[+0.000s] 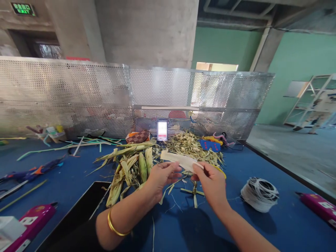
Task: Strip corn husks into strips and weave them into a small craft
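Both hands hold a pale strip of corn husk [181, 160] above the blue table [262, 227]. My left hand [161, 176], with a gold bangle on its wrist, pinches the strip near its middle. My right hand [211, 182] grips the strip's right end with closed fingers. Just behind and to the left lies a pile of corn husks [131, 168]. A heap of shredded dry husk [190, 145] lies beyond the hands. Below the hands a small husk figure [194, 192] rests on the table.
A spool of white string [259, 194] sits to the right. Pink glue guns lie at the left [34, 218] and right [319, 206] edges. A black tray [76, 213] is at the near left. A lit phone [162, 130] leans on the perforated metal screen [78, 98].
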Motion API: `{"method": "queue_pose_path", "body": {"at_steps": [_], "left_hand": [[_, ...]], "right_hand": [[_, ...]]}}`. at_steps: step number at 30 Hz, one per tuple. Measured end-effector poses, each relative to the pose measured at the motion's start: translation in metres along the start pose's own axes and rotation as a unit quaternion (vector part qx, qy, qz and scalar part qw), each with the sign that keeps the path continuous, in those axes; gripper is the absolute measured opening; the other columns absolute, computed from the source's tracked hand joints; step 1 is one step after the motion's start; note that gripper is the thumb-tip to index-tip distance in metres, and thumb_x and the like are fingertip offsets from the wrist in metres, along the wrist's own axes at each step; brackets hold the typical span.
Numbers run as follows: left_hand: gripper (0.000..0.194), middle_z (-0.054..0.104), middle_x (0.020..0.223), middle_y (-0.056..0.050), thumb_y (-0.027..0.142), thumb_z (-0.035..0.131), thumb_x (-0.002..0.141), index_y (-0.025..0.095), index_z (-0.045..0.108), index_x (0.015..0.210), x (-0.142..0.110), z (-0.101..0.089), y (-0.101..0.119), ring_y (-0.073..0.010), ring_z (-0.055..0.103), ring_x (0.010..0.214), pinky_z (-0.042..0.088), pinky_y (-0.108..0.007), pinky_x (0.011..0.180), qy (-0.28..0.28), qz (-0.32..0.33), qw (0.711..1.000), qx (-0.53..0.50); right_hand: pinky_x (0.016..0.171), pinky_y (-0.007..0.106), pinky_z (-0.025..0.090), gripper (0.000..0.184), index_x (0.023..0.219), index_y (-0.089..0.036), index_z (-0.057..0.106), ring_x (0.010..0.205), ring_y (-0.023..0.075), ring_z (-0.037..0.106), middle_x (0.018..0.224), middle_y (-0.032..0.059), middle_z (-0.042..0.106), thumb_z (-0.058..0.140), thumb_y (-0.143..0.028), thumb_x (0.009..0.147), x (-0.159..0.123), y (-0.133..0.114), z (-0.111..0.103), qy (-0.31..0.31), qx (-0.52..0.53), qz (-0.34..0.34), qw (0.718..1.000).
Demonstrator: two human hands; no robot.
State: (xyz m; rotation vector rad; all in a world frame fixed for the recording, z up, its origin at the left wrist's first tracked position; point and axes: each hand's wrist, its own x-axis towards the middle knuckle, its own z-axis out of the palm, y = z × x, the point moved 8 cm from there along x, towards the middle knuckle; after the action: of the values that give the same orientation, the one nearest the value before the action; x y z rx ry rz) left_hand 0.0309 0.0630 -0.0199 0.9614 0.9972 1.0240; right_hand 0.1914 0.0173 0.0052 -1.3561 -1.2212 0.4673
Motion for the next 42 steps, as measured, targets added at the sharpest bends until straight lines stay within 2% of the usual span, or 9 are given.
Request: {"method": "queue_pose_path", "body": {"at_steps": [6,9,11,14,21,26,33,37,42], "left_hand": [[0.011,0.066,0.066,-0.005,0.019,0.069,0.071,0.013,0.059,0.07,0.0,-0.019,0.012,-0.0129,0.063,0.058,0.051,-0.023,0.057,0.087,0.031,0.987,-0.129],[0.007,0.063,0.062,0.0,0.016,0.066,0.07,0.014,0.06,0.068,0.007,-0.031,0.025,-0.0097,0.059,0.054,0.049,-0.021,0.055,0.106,0.067,0.984,-0.127],[0.005,0.06,0.058,0.002,0.016,0.066,0.068,0.015,0.061,0.068,0.012,-0.035,0.03,-0.0082,0.055,0.049,0.046,-0.02,0.052,0.103,0.066,0.989,-0.083],[0.005,0.056,0.051,0.003,0.021,0.065,0.067,0.016,0.064,0.068,0.016,-0.033,0.034,-0.0079,0.049,0.042,0.043,-0.02,0.047,0.06,0.044,0.997,-0.005],[0.009,0.062,0.054,-0.001,0.025,0.065,0.066,0.016,0.067,0.066,0.019,-0.027,0.025,-0.0115,0.053,0.046,0.04,-0.022,0.046,0.007,0.028,0.998,0.05],[0.02,0.059,0.053,0.0,0.032,0.073,0.058,0.014,0.066,0.064,0.029,-0.033,0.025,-0.0088,0.048,0.045,0.036,-0.02,0.046,0.012,0.072,0.995,0.063],[0.029,0.051,0.048,0.004,0.042,0.074,0.055,0.015,0.061,0.055,0.036,-0.048,0.029,-0.0041,0.03,0.04,0.022,-0.019,0.042,0.076,0.097,0.986,0.114],[0.031,0.046,0.046,0.005,0.041,0.076,0.054,0.017,0.057,0.051,0.039,-0.052,0.028,-0.0042,0.029,0.04,0.02,-0.02,0.041,0.089,0.098,0.986,0.102],[0.037,0.052,0.052,0.004,0.046,0.076,0.053,0.014,0.059,0.06,0.041,-0.047,0.02,-0.0023,0.028,0.038,0.017,-0.019,0.041,0.067,0.073,0.992,0.08]], "right_hand": [[0.05,0.021,0.04,0.029,0.072,-0.019,0.065,0.054,0.0139,0.057,0.057,-0.001,0.062,0.048,-0.039,0.084,-0.016,-0.008,0.036,-0.162,-0.087,-0.079,0.98],[0.056,0.022,0.042,0.025,0.083,-0.02,0.066,0.061,0.0143,0.059,0.067,-0.0008,0.066,0.048,-0.037,0.084,-0.005,-0.008,0.033,-0.245,-0.139,-0.122,0.952],[0.064,0.023,0.043,0.024,0.091,-0.021,0.064,0.071,0.0156,0.062,0.078,0.0014,0.068,0.043,-0.031,0.087,0.019,0.008,0.008,-0.2,-0.257,-0.098,0.94],[0.067,0.028,0.041,0.03,0.105,-0.015,0.059,0.086,0.0237,0.062,0.097,0.0133,0.066,0.052,-0.018,0.077,0.047,0.049,-0.024,-0.159,-0.508,-0.035,0.846],[0.07,0.027,0.04,0.06,0.125,-0.014,0.049,0.093,0.0234,0.063,0.105,0.0148,0.066,0.047,-0.001,0.067,0.057,0.091,-0.023,-0.209,-0.547,-0.041,0.809],[0.072,0.032,0.045,0.059,0.131,-0.023,0.049,0.097,0.0274,0.063,0.112,0.0107,0.067,0.05,-0.015,0.072,0.06,0.08,-0.036,-0.198,-0.527,-0.051,0.825],[0.082,0.034,0.047,0.048,0.118,-0.017,0.06,0.097,0.0238,0.063,0.104,0.0078,0.069,0.055,-0.029,0.071,0.06,0.055,-0.03,-0.18,-0.211,-0.077,0.958],[0.063,0.031,0.049,0.051,0.114,-0.018,0.059,0.063,0.0173,0.059,0.068,-0.002,0.063,0.065,-0.037,0.067,0.046,0.046,-0.01,-0.233,-0.137,-0.032,0.962],[0.079,0.033,0.049,0.054,0.115,-0.019,0.058,0.087,0.021,0.061,0.096,0.0047,0.065,0.068,-0.033,0.064,0.028,0.026,0.001,-0.277,-0.124,-0.036,0.952]]}}
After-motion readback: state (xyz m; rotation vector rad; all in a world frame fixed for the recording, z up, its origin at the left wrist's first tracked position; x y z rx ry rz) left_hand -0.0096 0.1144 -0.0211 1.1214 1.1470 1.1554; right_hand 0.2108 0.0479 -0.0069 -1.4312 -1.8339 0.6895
